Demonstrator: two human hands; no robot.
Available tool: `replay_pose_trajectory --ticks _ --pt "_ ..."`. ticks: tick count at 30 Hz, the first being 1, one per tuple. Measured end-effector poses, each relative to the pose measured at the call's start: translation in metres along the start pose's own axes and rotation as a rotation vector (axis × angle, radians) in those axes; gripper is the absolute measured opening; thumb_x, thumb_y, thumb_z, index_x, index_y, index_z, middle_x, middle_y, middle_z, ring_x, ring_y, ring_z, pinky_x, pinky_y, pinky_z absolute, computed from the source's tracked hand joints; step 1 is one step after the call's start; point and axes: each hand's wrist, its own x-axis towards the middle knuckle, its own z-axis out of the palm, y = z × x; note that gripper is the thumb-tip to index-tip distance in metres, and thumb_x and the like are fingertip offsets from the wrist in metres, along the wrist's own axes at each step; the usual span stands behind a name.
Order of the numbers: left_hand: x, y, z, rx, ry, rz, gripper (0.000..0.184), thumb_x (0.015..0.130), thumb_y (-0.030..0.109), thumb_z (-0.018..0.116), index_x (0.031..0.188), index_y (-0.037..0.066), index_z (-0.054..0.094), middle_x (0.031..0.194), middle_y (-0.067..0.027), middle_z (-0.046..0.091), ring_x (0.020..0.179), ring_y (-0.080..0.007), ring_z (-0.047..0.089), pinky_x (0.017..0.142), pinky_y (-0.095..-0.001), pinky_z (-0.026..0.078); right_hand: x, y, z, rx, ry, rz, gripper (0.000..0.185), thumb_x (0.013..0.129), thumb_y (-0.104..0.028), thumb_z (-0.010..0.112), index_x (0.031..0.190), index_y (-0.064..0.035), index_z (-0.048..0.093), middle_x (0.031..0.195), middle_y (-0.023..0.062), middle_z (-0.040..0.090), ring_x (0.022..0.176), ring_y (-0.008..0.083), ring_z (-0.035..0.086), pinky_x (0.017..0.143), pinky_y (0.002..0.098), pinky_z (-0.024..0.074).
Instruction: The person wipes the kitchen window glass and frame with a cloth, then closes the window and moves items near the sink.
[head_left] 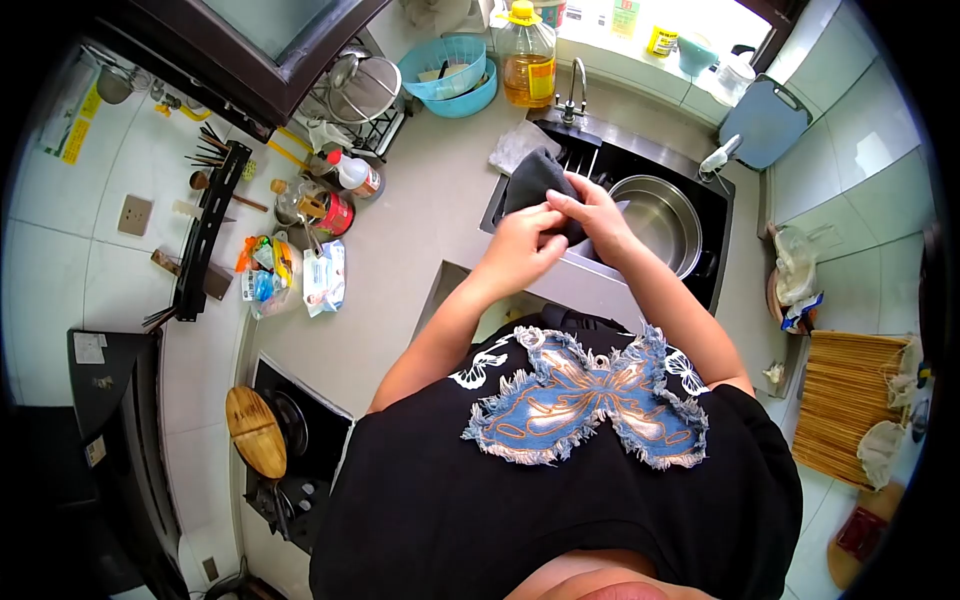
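Observation:
Over the left part of the black sink (722,215), a dark grey cloth (533,182) is bunched up between my two hands. My left hand (522,245) is closed on its near side. Fingers curled, my right hand (597,215) grips it from the right, close against the left hand. Part of the cloth is hidden behind the fingers. A steel pot (665,215) sits in the sink just right of my right hand. Behind the cloth, a light grey rag (520,143) lies on the counter by the sink's corner.
A faucet (573,95) rises behind the sink. An oil jug (528,60) and blue basins (465,90) stand at the back. Left are a dish rack (372,125), bottles (355,175), a wipes pack (323,277) and a stove with a wooden lid (256,432). A blue cutting board (768,122) leans right.

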Motion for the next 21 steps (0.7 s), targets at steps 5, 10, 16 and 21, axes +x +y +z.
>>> replay_pose_trajectory --ticks 5,10,16,21 --pt "0.009 -0.006 -0.045 0.436 0.417 0.071 0.042 0.086 0.017 0.078 0.124 0.003 0.066 0.116 -0.0051 0.071 0.108 -0.0159 0.064 0.091 -0.0315 0.052 -0.01 -0.062 -0.02 -0.21 -0.245 -0.018 0.044 0.086 0.0 0.063 0.13 0.0036 0.062 0.113 0.0034 0.069 0.102 0.0102 0.063 0.096 0.0259 0.0487" --pt "0.009 -0.013 -0.051 -0.213 -0.042 -0.05 0.04 0.086 0.021 0.081 0.118 0.0 0.069 0.113 -0.0034 0.071 0.102 -0.0126 0.063 0.088 -0.0312 0.051 -0.011 -0.115 -0.019 -0.215 -0.325 -0.101 0.04 0.083 0.002 0.062 0.123 0.0027 0.067 0.107 0.0018 0.07 0.097 0.0087 0.063 0.093 0.0244 0.0494" --pt "0.029 0.024 -0.05 -0.395 0.097 -0.208 0.032 0.099 0.024 0.068 0.115 -0.004 0.068 0.099 -0.0017 0.072 0.086 -0.0076 0.064 0.076 -0.0247 0.053 0.023 -0.072 -0.041 -0.433 0.059 -0.374 0.051 0.089 -0.004 0.07 0.138 -0.0078 0.057 0.114 0.0089 0.071 0.101 0.0164 0.066 0.094 0.0302 0.052" --pt "0.05 0.006 -0.064 0.311 0.269 -0.183 0.036 0.09 0.03 0.068 0.086 -0.005 0.063 0.081 -0.0286 0.063 0.073 -0.0379 0.066 0.068 -0.0459 0.05 0.011 -0.017 0.016 -0.175 -0.134 -0.465 0.068 0.103 -0.028 0.054 0.161 -0.0119 0.022 0.163 0.013 0.029 0.148 0.0258 0.03 0.121 0.0395 0.0234"
